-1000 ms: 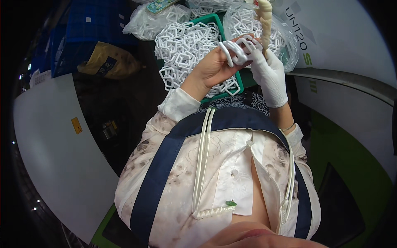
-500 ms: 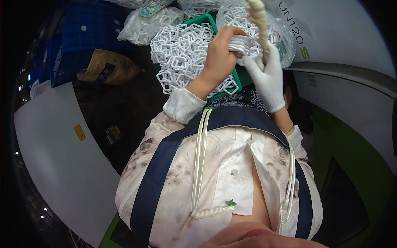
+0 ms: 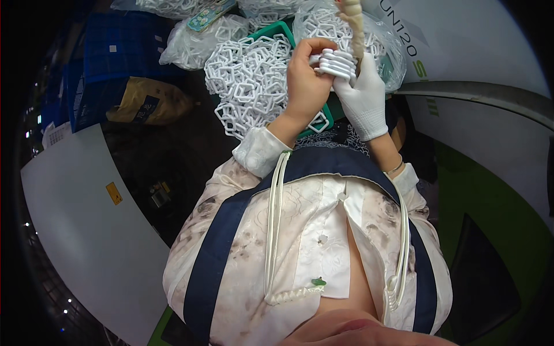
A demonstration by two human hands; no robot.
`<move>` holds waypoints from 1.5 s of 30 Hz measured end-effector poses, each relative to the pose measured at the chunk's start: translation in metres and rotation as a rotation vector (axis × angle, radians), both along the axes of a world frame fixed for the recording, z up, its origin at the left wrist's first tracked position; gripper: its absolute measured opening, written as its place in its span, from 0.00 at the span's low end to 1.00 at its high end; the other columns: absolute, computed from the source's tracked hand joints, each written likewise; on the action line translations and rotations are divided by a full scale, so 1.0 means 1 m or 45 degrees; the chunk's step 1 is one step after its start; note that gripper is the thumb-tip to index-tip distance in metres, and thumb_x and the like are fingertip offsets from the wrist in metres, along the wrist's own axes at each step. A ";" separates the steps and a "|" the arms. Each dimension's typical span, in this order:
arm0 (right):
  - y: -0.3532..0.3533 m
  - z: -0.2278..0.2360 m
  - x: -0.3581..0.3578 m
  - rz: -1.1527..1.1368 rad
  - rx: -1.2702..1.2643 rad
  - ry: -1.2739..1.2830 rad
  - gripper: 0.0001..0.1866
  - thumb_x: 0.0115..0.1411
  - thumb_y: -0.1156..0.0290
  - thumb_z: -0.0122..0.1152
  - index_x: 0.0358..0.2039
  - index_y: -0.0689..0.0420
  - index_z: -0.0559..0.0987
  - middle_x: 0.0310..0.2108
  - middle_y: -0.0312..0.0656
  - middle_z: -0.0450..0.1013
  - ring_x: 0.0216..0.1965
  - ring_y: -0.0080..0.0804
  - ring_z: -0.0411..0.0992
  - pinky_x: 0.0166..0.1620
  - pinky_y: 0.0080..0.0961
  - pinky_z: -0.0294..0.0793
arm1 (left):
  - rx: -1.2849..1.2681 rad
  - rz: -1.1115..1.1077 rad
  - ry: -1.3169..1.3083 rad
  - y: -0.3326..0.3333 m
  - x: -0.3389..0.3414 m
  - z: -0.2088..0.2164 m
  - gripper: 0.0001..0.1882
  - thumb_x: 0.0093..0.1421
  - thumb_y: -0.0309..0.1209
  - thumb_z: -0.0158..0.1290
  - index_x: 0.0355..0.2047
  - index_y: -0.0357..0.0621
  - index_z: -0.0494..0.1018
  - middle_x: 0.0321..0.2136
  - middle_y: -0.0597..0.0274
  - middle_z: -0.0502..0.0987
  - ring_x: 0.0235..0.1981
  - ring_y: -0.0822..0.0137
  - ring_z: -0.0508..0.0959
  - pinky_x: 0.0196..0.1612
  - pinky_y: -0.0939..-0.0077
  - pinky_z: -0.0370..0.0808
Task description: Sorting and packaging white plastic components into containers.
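Observation:
In front of my chest, my bare left hand (image 3: 309, 78) is closed around a stack of white angular plastic rings (image 3: 337, 64), lined up side by side. My right hand (image 3: 365, 99), in a white knitted glove, is closed at the right end of that stack, its thumb against the rings; some of its fingers are hidden. Beneath and to the left, a heap of loose white rings (image 3: 245, 81) fills a green crate (image 3: 330, 115). A cream, twisted, rope-like thing (image 3: 356, 29) hangs in front of my right fingers; I cannot tell what it is.
Clear plastic bags of white rings (image 3: 193, 46) stand behind the crate, a patterned flat item (image 3: 211, 15) on one. Blue crates (image 3: 124, 43) and a brown paper sack (image 3: 151, 102) are at left. A white machine panel (image 3: 467, 46) is at right, another white panel (image 3: 86, 230) at left.
The stack has turned so its ring edges show more plainly. Both hands have shifted slightly left in the picture, and my gloved fingers have moved behind the hanging cream thing.

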State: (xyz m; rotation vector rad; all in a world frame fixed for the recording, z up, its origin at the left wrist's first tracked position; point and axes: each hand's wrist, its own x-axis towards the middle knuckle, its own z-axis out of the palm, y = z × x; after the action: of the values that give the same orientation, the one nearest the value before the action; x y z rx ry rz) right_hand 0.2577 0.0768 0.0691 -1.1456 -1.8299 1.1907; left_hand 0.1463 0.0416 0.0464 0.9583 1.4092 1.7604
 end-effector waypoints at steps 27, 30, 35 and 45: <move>-0.004 0.005 0.013 0.046 0.178 0.090 0.15 0.59 0.72 0.66 0.45 0.58 0.75 0.23 0.32 0.64 0.24 0.15 0.60 0.30 0.17 0.65 | 0.090 -0.967 -2.165 0.004 -0.014 -0.027 0.17 0.69 0.34 0.46 0.53 0.36 0.69 0.47 0.53 0.75 0.49 0.60 0.75 0.62 0.65 0.69; -0.004 0.010 0.019 0.160 -0.097 0.144 0.16 0.60 0.73 0.65 0.47 0.61 0.75 0.26 0.26 0.63 0.26 0.14 0.58 0.33 0.13 0.62 | -0.088 -0.591 -1.613 -0.001 -0.011 -0.013 0.15 0.71 0.32 0.41 0.49 0.35 0.72 0.45 0.51 0.76 0.48 0.56 0.76 0.60 0.59 0.72; -0.010 0.008 0.024 0.064 -0.081 0.223 0.10 0.68 0.69 0.55 0.46 0.61 0.75 0.26 0.29 0.65 0.26 0.17 0.60 0.33 0.16 0.64 | -0.036 -0.473 -1.159 0.000 -0.010 0.008 0.15 0.72 0.30 0.38 0.53 0.36 0.66 0.52 0.46 0.73 0.55 0.55 0.75 0.59 0.62 0.74; -0.026 0.008 0.054 0.203 0.137 -0.259 0.09 0.70 0.71 0.49 0.44 0.58 0.76 0.28 0.47 0.73 0.26 0.35 0.73 0.35 0.25 0.71 | -0.056 -0.323 -0.656 0.014 -0.033 0.013 0.20 0.74 0.35 0.34 0.53 0.29 0.66 0.52 0.41 0.74 0.55 0.50 0.76 0.61 0.61 0.74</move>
State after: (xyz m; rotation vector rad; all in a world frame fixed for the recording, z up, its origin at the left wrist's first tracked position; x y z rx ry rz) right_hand 0.3121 0.0512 0.0774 -1.1105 -2.1462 1.0794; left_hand 0.1137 0.0559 0.0596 0.5706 0.9481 1.6240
